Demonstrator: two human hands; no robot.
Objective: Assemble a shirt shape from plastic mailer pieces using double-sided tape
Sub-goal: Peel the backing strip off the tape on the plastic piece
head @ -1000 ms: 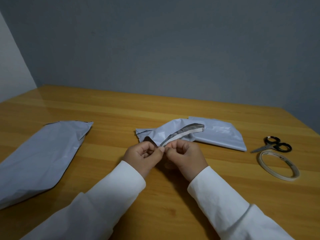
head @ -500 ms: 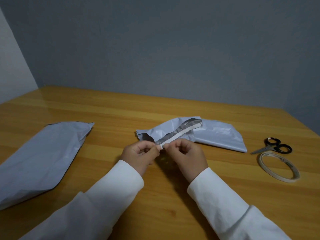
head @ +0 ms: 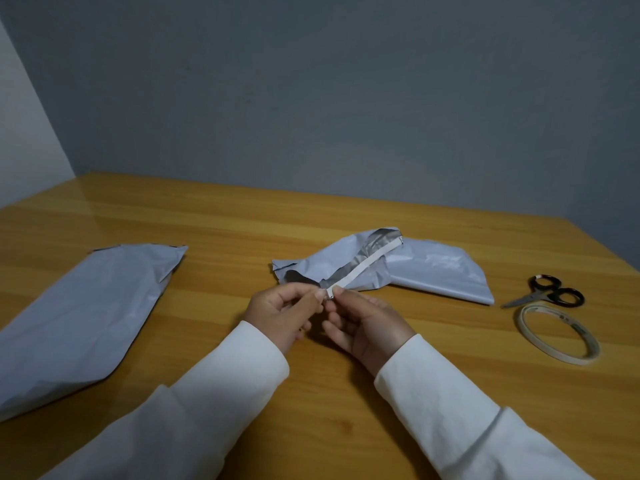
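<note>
Three mailer pieces lie on the wooden desk (head: 346, 427): one long piece (head: 79, 317) far to the left, a crumpled piece (head: 349, 268) at the middle, and a flatter piece (head: 440, 271) just beside it on the right, their edges touching or overlapping. A single white tape strip (head: 363, 266) runs along the crumpled piece's dark inner edge, from its far end down to the hands. The left hand (head: 284, 317) pinches the near end of that piece between thumb and fingers; the right hand (head: 367, 327) pinches the strip's near tip, its other fingers loosely curled. The two hands meet almost fingertip to fingertip and hide the strip's end. To the right, well apart from the mailers, sit one pair of scissors (head: 543, 294) and one tape roll (head: 557, 334), lying flat, near each other. Both arms wear white sleeves (head: 467, 420).
</note>
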